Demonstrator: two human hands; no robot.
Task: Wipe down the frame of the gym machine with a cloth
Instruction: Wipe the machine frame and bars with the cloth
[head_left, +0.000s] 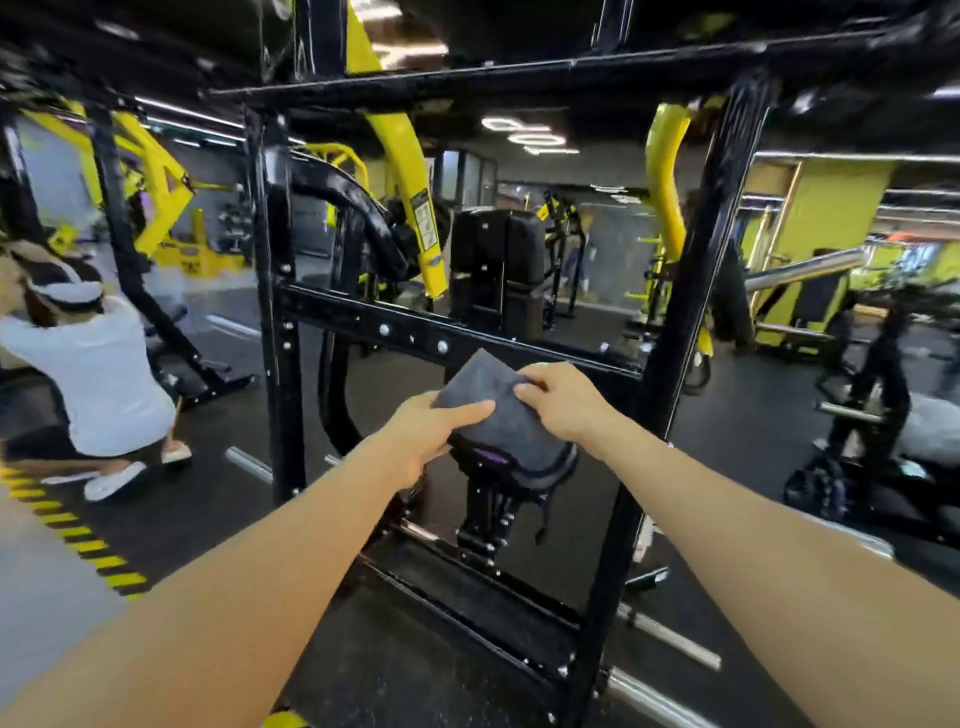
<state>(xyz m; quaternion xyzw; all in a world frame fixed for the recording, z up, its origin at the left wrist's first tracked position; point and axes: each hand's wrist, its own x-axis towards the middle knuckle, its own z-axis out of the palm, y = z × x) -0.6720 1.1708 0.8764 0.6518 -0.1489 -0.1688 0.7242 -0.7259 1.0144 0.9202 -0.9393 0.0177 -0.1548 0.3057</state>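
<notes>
The black frame (275, 312) of the machine fills most of my view: two tall uprights, a top bar, and a crossbar (415, 335) studded with silver bolts running between the uprights at about the height of my hands. Behind it stand yellow arms (415, 192) and a black padded seat back (498, 249). The floor (753, 426) is dark rubber, with yellow-and-black hazard stripes (83, 540) at my lower left. A person in a white top (104, 384) crouches at the left, beside another black and yellow machine.

In front of me, just below the crossbar and not touching it as far as I can tell, I hold a grey cloth (498, 415) with both hands. It is folded, its lower edge drooping over a small black seat pad (519, 467). My left hand (431, 431) grips the cloth's left side, thumb laid flat across the top. My right hand (561, 400) pinches the upper right edge, fingers curled over the fold.
</notes>
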